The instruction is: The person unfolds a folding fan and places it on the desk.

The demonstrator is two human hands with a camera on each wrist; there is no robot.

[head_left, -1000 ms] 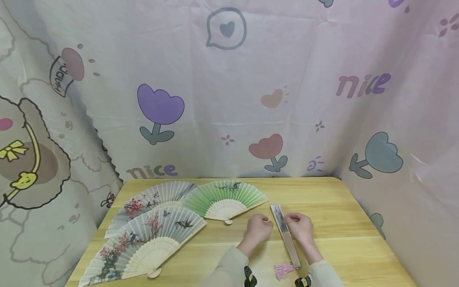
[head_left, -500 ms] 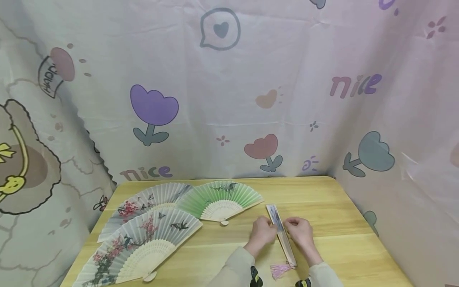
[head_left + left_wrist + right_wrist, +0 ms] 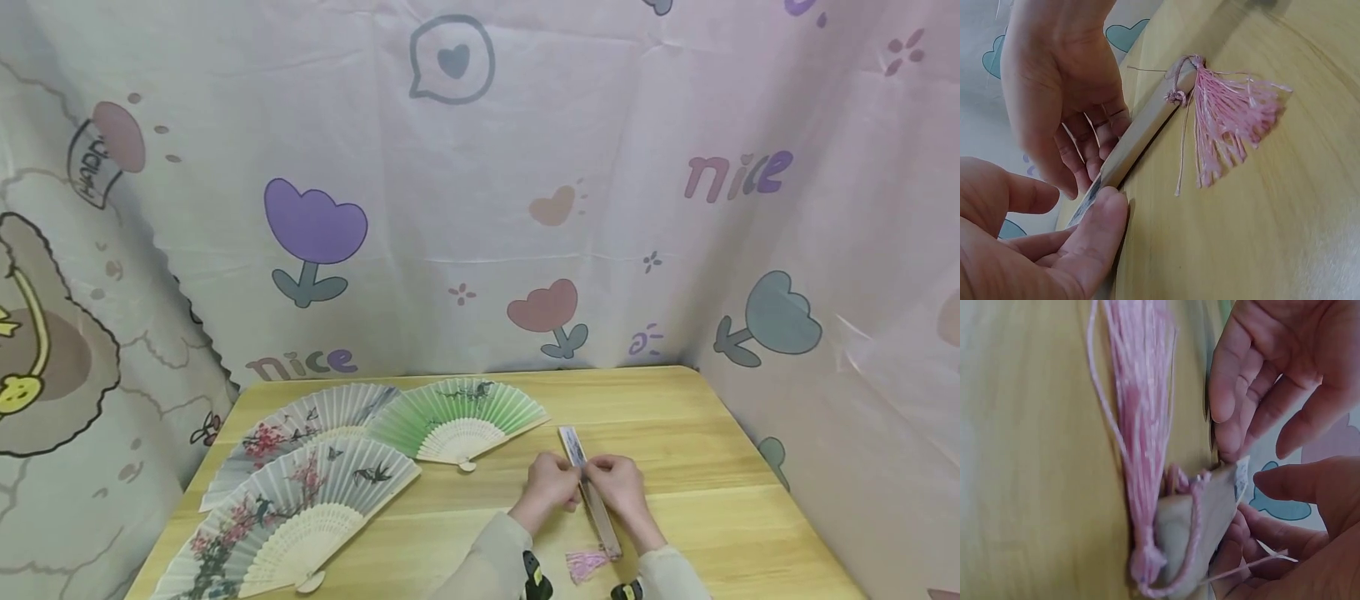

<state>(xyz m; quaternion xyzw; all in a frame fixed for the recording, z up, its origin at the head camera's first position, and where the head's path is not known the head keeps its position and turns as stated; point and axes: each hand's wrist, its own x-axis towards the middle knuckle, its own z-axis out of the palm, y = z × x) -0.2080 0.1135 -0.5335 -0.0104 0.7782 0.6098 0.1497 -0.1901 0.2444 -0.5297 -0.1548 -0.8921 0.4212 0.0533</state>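
A closed folding fan (image 3: 602,523) lies tilted on the table, its pale wooden guard toward me and a dark printed strip at its far end. My left hand (image 3: 550,483) touches its left side and my right hand (image 3: 618,483) its right side. In the left wrist view, left fingers (image 3: 1100,228) rest along the fan's edge, with the thumb apart from it. Seen from the right wrist, the right fingers (image 3: 1232,547) lie against the fan's side while that thumb stands off. A pink tassel (image 3: 1235,119) hangs from the pivot end onto the wood.
Three spread fans occupy the table's left: a green one (image 3: 459,421), a grey one with red blossoms (image 3: 281,435) behind, and a blossom-and-bird one (image 3: 300,508) in front. Printed curtains (image 3: 450,208) enclose the wooden table (image 3: 720,467).
Both hands have drawn in toward the fan, first the left, then the right, and now meet it from either side. The head view has shifted slightly to the right.
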